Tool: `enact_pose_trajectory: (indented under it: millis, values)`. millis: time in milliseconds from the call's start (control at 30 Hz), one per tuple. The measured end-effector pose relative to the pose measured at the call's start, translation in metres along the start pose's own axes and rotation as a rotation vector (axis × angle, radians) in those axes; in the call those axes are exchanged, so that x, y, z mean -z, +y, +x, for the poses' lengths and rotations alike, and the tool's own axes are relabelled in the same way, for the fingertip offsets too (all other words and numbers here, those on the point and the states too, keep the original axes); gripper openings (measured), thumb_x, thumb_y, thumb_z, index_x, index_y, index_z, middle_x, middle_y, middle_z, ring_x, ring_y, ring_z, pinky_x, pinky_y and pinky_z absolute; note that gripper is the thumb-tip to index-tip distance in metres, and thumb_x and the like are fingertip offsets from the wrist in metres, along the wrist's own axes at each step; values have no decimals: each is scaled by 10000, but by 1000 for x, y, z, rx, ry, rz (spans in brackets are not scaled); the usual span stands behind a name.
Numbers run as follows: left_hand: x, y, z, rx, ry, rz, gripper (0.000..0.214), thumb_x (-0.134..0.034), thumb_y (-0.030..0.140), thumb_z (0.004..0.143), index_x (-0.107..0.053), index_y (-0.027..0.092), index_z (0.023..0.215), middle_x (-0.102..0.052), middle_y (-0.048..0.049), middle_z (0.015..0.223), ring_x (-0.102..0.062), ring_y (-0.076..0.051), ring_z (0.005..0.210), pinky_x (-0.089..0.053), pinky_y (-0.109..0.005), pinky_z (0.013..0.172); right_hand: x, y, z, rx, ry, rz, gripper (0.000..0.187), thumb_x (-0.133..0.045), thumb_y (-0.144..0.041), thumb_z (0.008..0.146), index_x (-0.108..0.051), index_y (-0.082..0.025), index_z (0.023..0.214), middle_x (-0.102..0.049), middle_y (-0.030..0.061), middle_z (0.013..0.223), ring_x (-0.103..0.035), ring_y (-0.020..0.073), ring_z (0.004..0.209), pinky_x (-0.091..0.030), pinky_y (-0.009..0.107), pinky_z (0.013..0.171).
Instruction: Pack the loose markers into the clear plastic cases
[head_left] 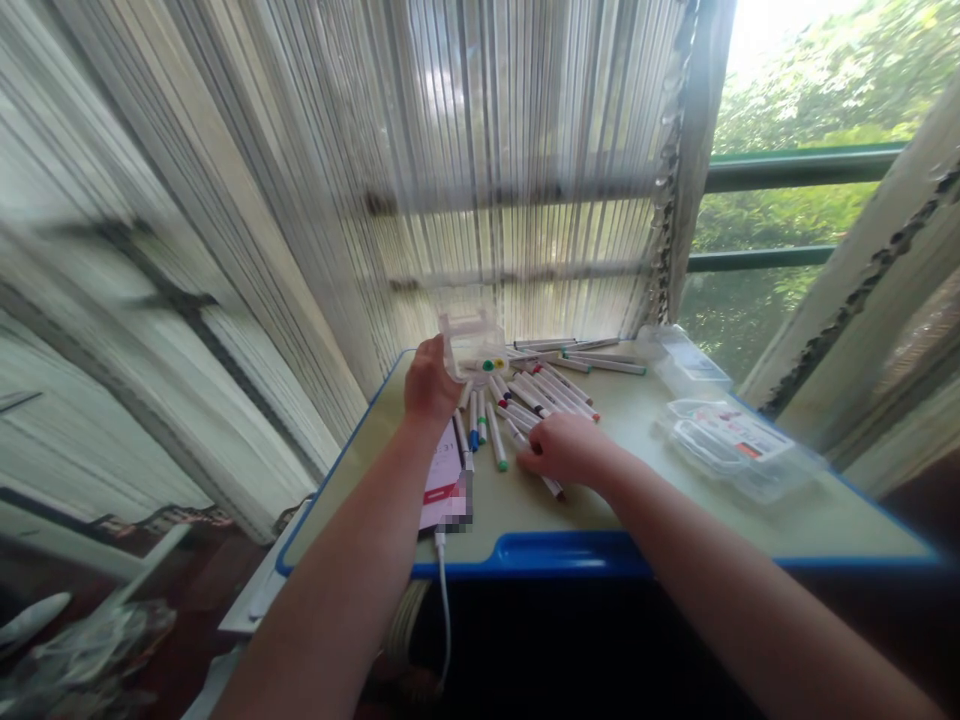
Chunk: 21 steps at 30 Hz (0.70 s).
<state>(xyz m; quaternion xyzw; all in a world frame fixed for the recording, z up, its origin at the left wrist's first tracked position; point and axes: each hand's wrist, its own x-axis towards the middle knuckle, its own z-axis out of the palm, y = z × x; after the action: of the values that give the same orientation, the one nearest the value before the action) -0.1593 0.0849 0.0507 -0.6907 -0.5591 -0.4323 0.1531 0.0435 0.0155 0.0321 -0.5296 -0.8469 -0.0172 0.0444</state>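
Observation:
My left hand (429, 385) grips a clear plastic marker box (472, 345) and holds it tilted at the far side of a small table (525, 555) with a blue rim. Several white markers (540, 392) with coloured caps lie spread on the tabletop in front of the box. My right hand (564, 450) rests on the near end of this pile, fingers curled over a marker (553, 487) whose tip sticks out beneath the hand.
A phone (444, 480) with a white cable (444, 600) lies under my left wrist. Two clear plastic cases (731, 440) sit at the table's right. A corrugated translucent wall stands behind the table, and an open window with green bars is at right.

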Motion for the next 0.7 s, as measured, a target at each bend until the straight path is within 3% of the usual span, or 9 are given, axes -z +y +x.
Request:
enact_pose_trajectory:
  millis: [233,433,533,700]
  values:
    - [-2,-8,0,46,5,11,324,-626,224,753,-589,122,1058,-653,-132,999,-641,-262,950,-539,-356,827,-1,-3,0,7,-15,-6,454,-486,-560,854,-743,-206,736,-719,119,781,-662,249,736,-370,289,552]
    - [0,-13,0,35,-9,3,323,-621,196,744,-584,143,1061,-655,-119,1026,-634,-254,991,-540,-352,840,1,-1,1,-125,153,104,403,-439,-499,902,-713,-229,783,-720,73,812,-650,209,747,-378,275,574]
    - [0,-13,2,25,-20,0,303,-611,201,757,-588,138,1052,-660,-131,1015,-631,-270,1000,-539,-374,841,5,3,14,-151,194,126,325,-434,-399,908,-718,-242,892,-727,69,917,-656,210,830,-413,274,623]
    - [-1,-14,4,70,-16,-42,300,-607,202,760,-593,140,1053,-657,-150,1024,-632,-282,998,-539,-391,830,14,-3,57,-176,103,135,338,-475,-400,887,-743,-200,935,-729,120,980,-671,251,900,-472,310,719]
